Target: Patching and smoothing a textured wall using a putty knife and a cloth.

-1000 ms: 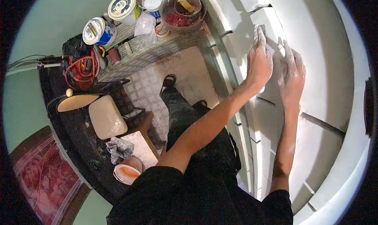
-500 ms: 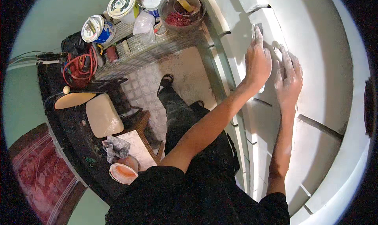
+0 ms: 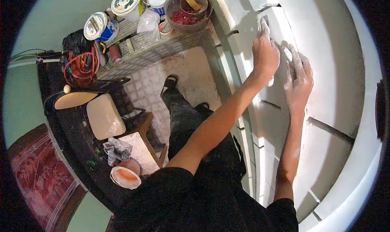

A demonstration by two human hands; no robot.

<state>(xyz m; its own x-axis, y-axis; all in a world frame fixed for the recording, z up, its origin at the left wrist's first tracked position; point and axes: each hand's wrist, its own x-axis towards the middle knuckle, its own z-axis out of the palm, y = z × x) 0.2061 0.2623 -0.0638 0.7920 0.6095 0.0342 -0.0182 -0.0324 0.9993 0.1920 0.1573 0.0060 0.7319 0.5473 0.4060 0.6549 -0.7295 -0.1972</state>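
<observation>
My left hand (image 3: pixel 266 55) is closed over a narrow tool pressed to a white raised wall panel (image 3: pixel 280 22). The tool's dark grey end (image 3: pixel 265 20) shows past my fingertips and a pale end (image 3: pixel 271 81) by my wrist; the rest is hidden under the palm, so its kind is unclear. Beside it on the right, my right hand (image 3: pixel 298 75) rests on the same panel, fingers stretched out and apart. White dust coats the fingers of both hands. Dark grooves part the panel from its neighbours.
At the far left, a slatted bench (image 3: pixel 138 49) bears a white lidded bucket (image 3: pixel 126 3), a blue-and-white bucket (image 3: pixel 101 27) and a clear bowl (image 3: pixel 187 12). A red cable (image 3: pixel 81 67) lies coiled nearby. Left of my legs are a cream-seated chair (image 3: pixel 105 117) and an orange-lined tub (image 3: pixel 126 177).
My left hand has slid slightly up the panel with the tool, away from me. My right hand stays nearly where it was. The view has shifted a little.
</observation>
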